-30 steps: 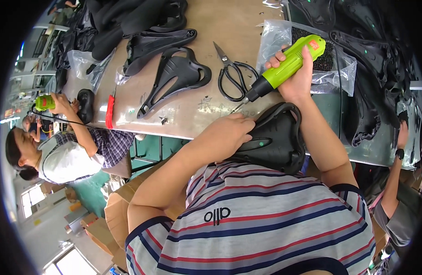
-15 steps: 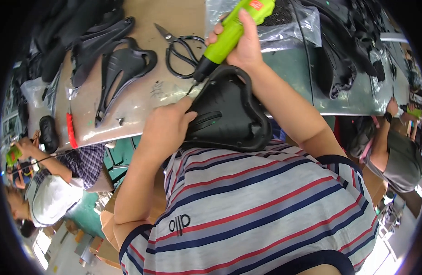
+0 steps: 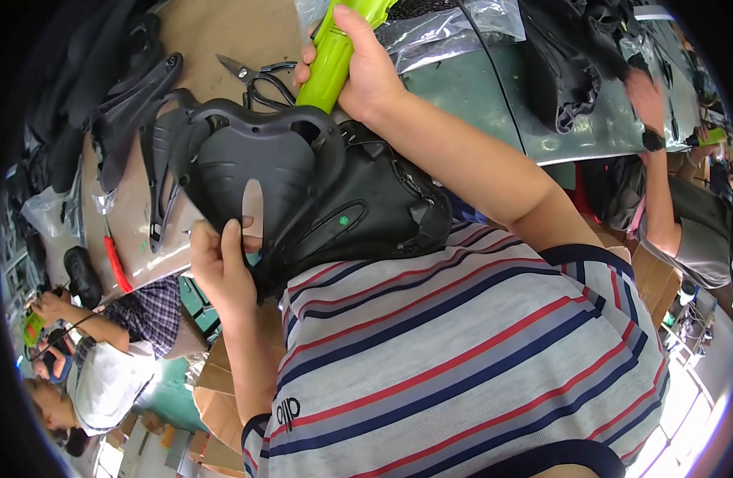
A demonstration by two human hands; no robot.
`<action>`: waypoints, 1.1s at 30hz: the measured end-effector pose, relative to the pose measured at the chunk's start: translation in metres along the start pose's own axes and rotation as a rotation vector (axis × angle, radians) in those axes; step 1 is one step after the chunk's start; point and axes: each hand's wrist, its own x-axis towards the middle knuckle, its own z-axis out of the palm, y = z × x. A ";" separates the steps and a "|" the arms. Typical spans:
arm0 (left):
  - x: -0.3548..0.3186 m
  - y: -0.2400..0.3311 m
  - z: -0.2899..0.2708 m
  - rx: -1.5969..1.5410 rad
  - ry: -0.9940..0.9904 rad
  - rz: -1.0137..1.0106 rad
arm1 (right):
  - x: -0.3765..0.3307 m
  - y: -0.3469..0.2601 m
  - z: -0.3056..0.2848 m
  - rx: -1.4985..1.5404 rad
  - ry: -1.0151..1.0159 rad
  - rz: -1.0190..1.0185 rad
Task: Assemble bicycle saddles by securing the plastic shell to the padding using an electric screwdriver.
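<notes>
My right hand (image 3: 366,76) is closed around a bright green electric screwdriver (image 3: 327,76), its lower end hidden behind a black plastic saddle shell (image 3: 291,135). With thumb and fingers, my left hand (image 3: 225,267) grips this shell by its narrow end, at a long slot through which light shows. The shell is tilted and overlaps a black bike saddle (image 3: 382,203), underside up, against my striped shirt. A green dot marks an oval groove in the saddle. Behind the shell lie black-handled scissors (image 3: 259,80).
More black saddle shells (image 3: 135,103) crowd the table's left side, near a red-handled tool (image 3: 116,263). Black covers (image 3: 562,72) and clear plastic bags (image 3: 458,32) lie at the back right. A cable (image 3: 498,76) crosses there. Co-workers sit at left and right.
My left hand has left the saddle's edge and now holds a shell up to its left. The screwdriver has come away from the saddle's edge. The view has shifted.
</notes>
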 end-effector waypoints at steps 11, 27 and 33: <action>-0.035 -0.010 -0.026 0.398 0.290 0.254 | 0.005 -0.011 -0.008 0.015 0.030 0.089; 0.066 -0.039 0.053 0.333 0.349 0.842 | 0.044 -0.106 -0.020 0.029 -0.209 -0.234; 0.058 -0.019 0.020 0.277 0.348 0.700 | 0.045 -0.113 -0.049 0.089 -0.216 -0.185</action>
